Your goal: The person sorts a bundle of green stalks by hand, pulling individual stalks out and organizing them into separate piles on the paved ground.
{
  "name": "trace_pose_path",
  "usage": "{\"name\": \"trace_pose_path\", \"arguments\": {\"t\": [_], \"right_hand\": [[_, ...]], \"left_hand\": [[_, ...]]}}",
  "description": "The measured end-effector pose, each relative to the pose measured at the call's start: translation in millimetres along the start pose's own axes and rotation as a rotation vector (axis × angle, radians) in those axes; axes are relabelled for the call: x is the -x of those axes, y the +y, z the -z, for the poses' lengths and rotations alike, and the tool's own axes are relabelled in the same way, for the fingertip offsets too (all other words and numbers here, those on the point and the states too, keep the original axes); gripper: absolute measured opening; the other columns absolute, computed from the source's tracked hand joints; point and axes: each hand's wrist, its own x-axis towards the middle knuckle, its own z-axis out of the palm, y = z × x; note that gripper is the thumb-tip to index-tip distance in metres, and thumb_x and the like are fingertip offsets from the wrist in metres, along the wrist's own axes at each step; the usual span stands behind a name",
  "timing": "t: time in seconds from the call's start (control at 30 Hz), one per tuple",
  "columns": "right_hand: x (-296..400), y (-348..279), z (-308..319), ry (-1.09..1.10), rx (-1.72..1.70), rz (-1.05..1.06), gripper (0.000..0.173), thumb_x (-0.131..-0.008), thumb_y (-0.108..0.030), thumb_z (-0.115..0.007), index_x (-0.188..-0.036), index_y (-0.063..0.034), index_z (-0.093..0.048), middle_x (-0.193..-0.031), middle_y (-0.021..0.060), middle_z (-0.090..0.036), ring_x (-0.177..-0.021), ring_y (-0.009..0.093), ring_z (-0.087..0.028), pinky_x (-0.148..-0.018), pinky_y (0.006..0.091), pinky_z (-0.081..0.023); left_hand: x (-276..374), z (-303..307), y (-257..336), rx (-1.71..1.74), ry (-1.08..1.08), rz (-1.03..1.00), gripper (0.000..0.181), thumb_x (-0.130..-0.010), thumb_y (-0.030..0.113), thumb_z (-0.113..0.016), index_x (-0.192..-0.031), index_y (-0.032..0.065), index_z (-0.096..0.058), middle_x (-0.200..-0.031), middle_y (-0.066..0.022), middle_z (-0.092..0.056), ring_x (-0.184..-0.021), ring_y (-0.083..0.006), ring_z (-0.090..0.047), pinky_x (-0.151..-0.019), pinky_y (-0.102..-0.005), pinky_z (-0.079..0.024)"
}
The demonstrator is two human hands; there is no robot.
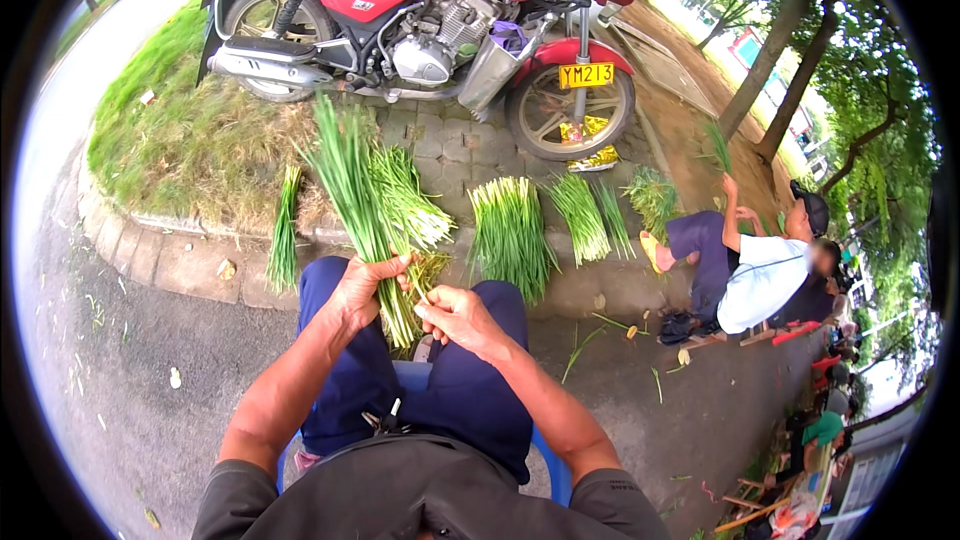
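A bunch of long green leafy stalks, like garlic chives (352,202), is gripped in my left hand (365,285) above my lap. At its lower right my right hand (454,315) pinches thin pale stalk ends between thumb and fingers. Just behind the held bunch lies another pile of stalks (409,199) on the paving, pale ends toward me. A wide bundle (511,236) rests on the kerb to the right, with a smaller bundle (581,217) beyond it. To the left, a thin bundle (285,229) lies alone. Yellowish trimmings (427,270) show between my knees, partly hidden by my hands.
A red motorcycle (450,15) stands across the kerb (225,270), with yellow packets (596,159) by its front wheel. At the right a seated person (765,277) holds green stalks, near a loose heap of greens (651,199). More people sit farther off. Tree trunks rise behind.
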Motion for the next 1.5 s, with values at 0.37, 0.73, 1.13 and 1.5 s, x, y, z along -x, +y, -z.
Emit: {"name": "trace_pose_path", "arguments": {"t": [0.37,0.73,1.13,1.5], "right_hand": [[-9.1,16.7,6.1,0.06,0.198,-0.058,0.026,-0.099,-0.026,-0.066,-0.087,-0.0028,-0.064,-0.069,0.0001,-0.061,-0.059,0.006,-0.056,-0.051,0.0231,-0.044],[-14.1,24.7,13.5,0.152,-0.092,0.081,0.01,-0.093,-0.007,-0.068,-0.095,-0.0002,-0.062,-0.078,0.0013,-0.061,-0.063,0.006,-0.054,-0.054,0.0232,-0.045],[-13.3,15.8,9.6,0.231,-0.091,0.126,0.013,-0.097,-0.011,-0.066,-0.105,-0.0006,-0.065,-0.075,0.0012,-0.064,-0.06,0.007,-0.058,-0.055,0.0215,-0.047],[-12.6,10.3,13.0,0.253,-0.006,0.105,0.014,-0.094,-0.009,-0.069,-0.104,-0.001,-0.067,-0.085,0.001,-0.067,-0.071,0.007,-0.06,-0.064,0.0223,-0.049]], "left_hand": [[-1.9,10.7,10.3,0.052,0.007,-0.03,0.017,-0.087,0.009,-0.077,-0.1,0.0017,-0.069,-0.083,-0.0034,-0.068,-0.064,-0.0124,-0.061,-0.064,-0.0279,-0.054],[-1.6,1.0,0.7,0.013,-0.092,0.005,0.022,-0.086,0.006,-0.077,-0.106,0.0023,-0.068,-0.091,-0.0054,-0.071,-0.066,-0.013,-0.062,-0.064,-0.0264,-0.054],[1.4,1.2,2.9,0.012,-0.151,0.018,0.02,-0.088,0.005,-0.075,-0.106,0.0023,-0.067,-0.092,-0.0033,-0.07,-0.068,-0.0084,-0.059,-0.065,-0.023,-0.053],[-1.9,8.0,-0.7,-0.013,-0.135,0.037,0.017,-0.09,0.006,-0.073,-0.105,0.0016,-0.068,-0.092,-0.0044,-0.071,-0.066,-0.0093,-0.062,-0.062,-0.025,-0.055]]}}
